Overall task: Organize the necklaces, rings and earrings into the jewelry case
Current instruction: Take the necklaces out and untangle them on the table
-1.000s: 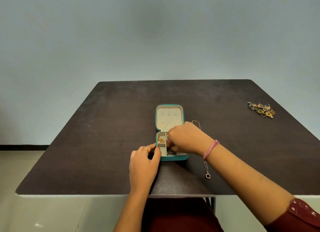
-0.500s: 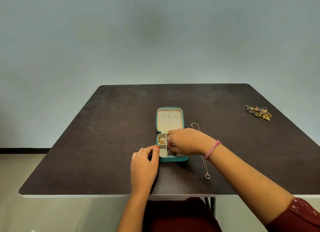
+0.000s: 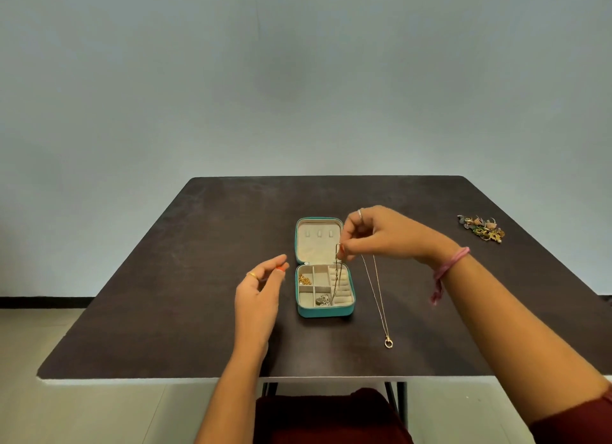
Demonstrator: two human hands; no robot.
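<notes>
Open teal jewelry case [image 3: 324, 311] at worktop [image 3: 198, 278] centre. Right hand [image 3: 381, 235] fingers pinch a chain [image 3: 337, 278], apparently a necklace, dangling into the case. Left hand [image 3: 261, 288] hovers alongside, fingers relaxed, empty.

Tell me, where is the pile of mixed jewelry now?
In the head view the pile of mixed jewelry lies on the table near its far right edge, well right of the jewelry case.
</notes>
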